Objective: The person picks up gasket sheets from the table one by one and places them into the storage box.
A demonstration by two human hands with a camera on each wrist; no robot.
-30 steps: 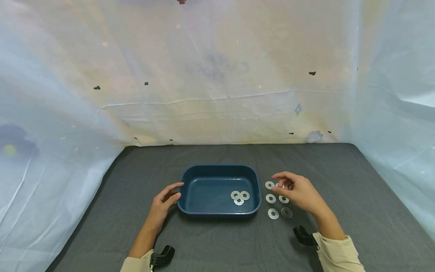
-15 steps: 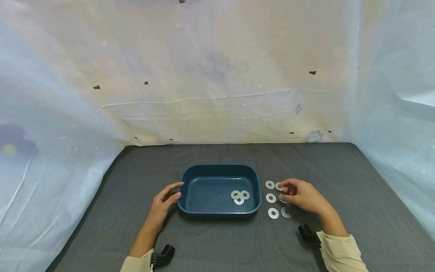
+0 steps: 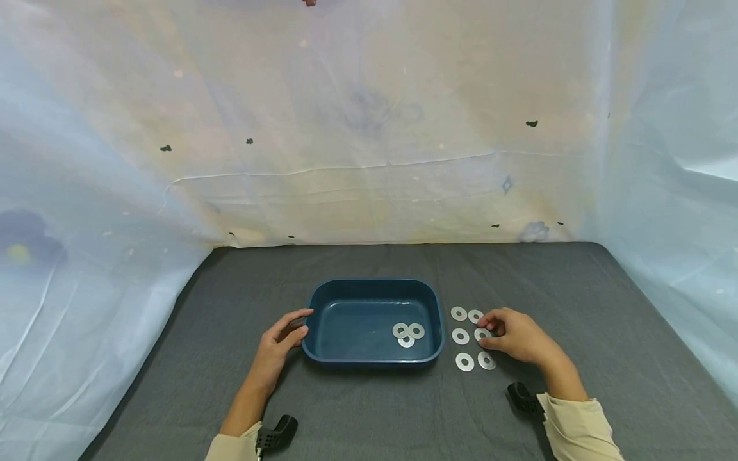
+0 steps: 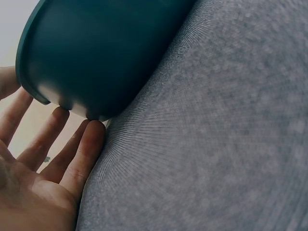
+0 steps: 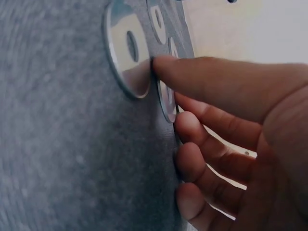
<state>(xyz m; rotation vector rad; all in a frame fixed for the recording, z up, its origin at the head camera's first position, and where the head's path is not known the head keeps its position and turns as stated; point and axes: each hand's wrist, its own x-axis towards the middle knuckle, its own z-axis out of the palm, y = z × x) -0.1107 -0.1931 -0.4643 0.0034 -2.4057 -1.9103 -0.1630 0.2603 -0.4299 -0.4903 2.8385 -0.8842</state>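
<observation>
My left hand (image 3: 275, 342) rests its fingertips against the left end of a dark blue rectangular tray (image 3: 340, 363); in the left wrist view, several fingers (image 4: 86, 144) touch the tray's outer wall (image 4: 96, 62). Inside the tray, near its right end, three flat metal washers (image 3: 416, 331) overlap. My right hand (image 3: 519, 336) is low over the loose washers right of the tray. Its thumb and index finger are spread on either side of one washer (image 3: 481, 334), which lies flat on the cloth. The right wrist view has the thumb (image 5: 202, 79) beside that washer's edge.
Several washers stand in two columns right of the tray, among them a front left washer (image 3: 464, 362) and a back left washer (image 3: 459, 314). Grey cloth (image 3: 369, 416) covers the table. Pale patterned sheeting (image 3: 369, 192) hangs behind and on both sides.
My right hand has come slightly toward me and to the right, from over the back right washer to the middle right one. The left hand and the tray have stayed put.
</observation>
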